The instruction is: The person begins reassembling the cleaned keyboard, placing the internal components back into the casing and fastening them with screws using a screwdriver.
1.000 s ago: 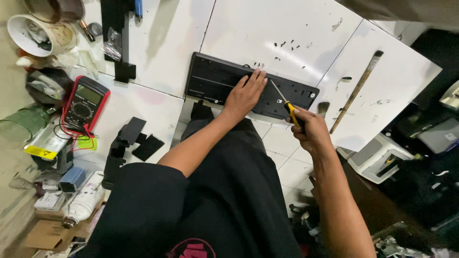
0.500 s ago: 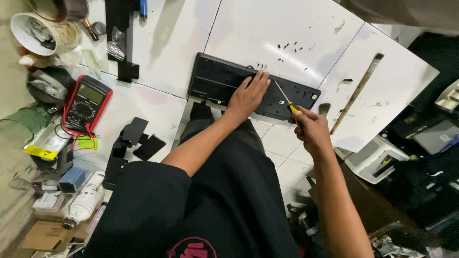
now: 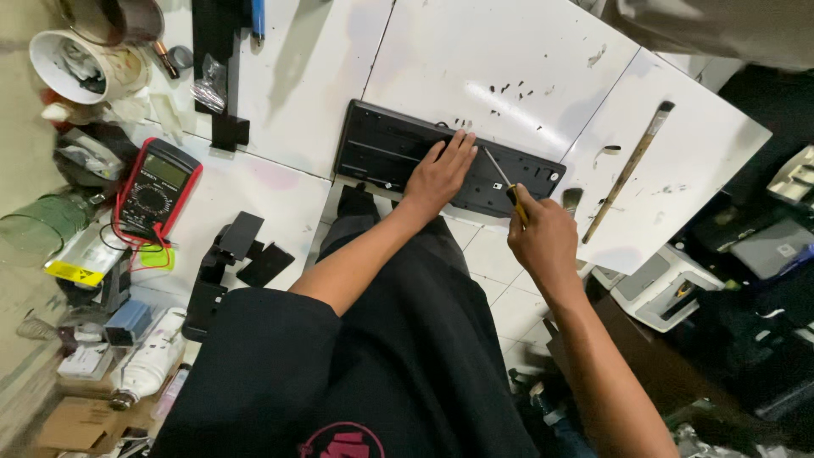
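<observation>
Nearest the camera, the person's right hand [image 3: 543,242] is closed around the yellow-and-black handle of a screwdriver [image 3: 506,188], whose shaft angles up and left so that the tip meets the long black plastic panel [image 3: 381,153]. Just to the left, the left hand [image 3: 441,174] lies flat, fingers spread, pressing on the panel's middle without gripping it. The panel rests across the near edge of the white surface [image 3: 475,51], running from the centre toward the right. The step in hand looks like working a screw in the panel's right half, though the screw itself is too small to make out. The next move seems to call for steady downward pressure on the tip and a firm brace from the flat hand so the panel does not slide. Farther off, a long brush [image 3: 627,170] lies toward the right corner, and a red multimeter [image 3: 157,191] sits by the left edge.
</observation>
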